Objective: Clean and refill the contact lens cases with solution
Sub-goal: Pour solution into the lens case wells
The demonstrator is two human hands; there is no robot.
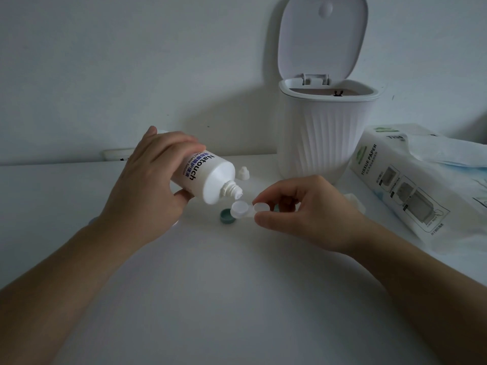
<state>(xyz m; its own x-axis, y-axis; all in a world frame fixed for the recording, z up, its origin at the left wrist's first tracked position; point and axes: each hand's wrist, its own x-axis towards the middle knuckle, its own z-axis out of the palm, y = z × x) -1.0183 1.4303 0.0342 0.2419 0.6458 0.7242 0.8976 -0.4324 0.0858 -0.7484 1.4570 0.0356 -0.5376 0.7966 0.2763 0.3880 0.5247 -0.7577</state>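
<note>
My left hand (152, 177) grips a white solution bottle (208, 177), tilted so its uncapped nozzle points down and to the right. The nozzle tip hangs just above the left well of a clear contact lens case (246, 209). My right hand (303, 209) pinches the case at its right well and holds it a little above the white table (237, 285). A teal case lid (227, 216) lies open side up on the table just left of the case. The bottle's small white cap (243, 173) stands on the table behind the nozzle.
A white ribbed bin (324, 133) with its lid raised stands at the back right. A pack of tissue paper (411, 191) lies to the right, with a loose tissue on it. A wall runs behind the table.
</note>
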